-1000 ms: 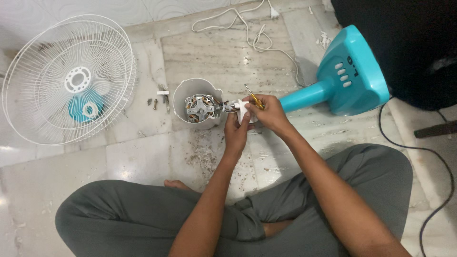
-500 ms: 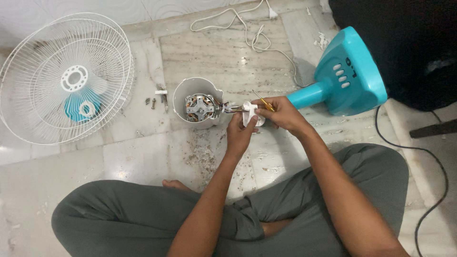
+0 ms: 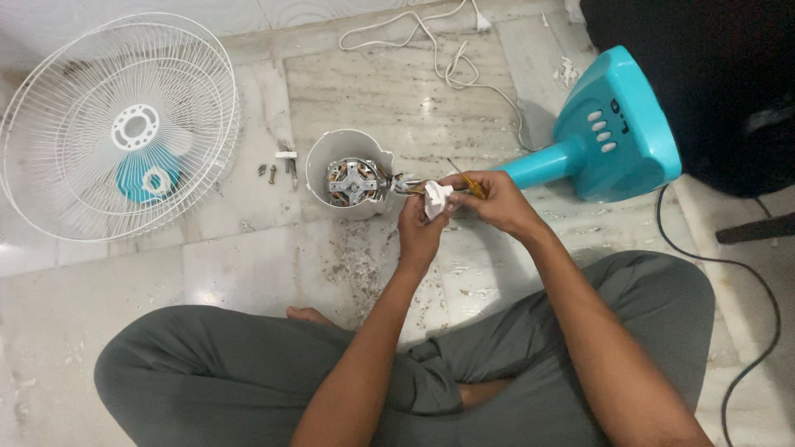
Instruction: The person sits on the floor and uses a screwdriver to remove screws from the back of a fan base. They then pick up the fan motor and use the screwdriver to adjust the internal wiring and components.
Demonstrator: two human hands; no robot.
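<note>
A person sits cross-legged in grey trousers (image 3: 248,372) on a pale marble floor (image 3: 99,290), both bare hands meeting just in front of the knees. The left hand (image 3: 421,230) has its fingers curled and pressed together around a small white plastic part (image 3: 436,199), which pokes up out of the grip between thumb and forefinger. The right hand (image 3: 489,201) is closed as well; its thumb and fingertips pinch a thin yellow-handled tool (image 3: 472,184) — a slim screwdriver by the look of it — with its tip hidden behind the hands.

Just left of the hands, touching the floor, lies the white cup-shaped motor housing (image 3: 352,170) of a fan. Its open mouth faces up toward the camera, showing the metal motor core with copper windings (image 3: 351,182) inside. The long axis of the fan body runs roughly left to right: from the housing, past the short metal shaft and wires (image 3: 407,187) beside the left hand's fingers, along the teal neck (image 3: 530,168) to the teal plastic fan base with pale push buttons (image 3: 617,124), which stands tilted at the right.

Well apart on the left lies the round white wire fan guard (image 3: 116,124) with a teal blade hub (image 3: 145,178) showing through it. A few loose screws (image 3: 277,170) lie between guard and housing — near the housing. A white power cord (image 3: 439,50) loops across the floor above, and a black cable (image 3: 745,290) trails at the right.
</note>
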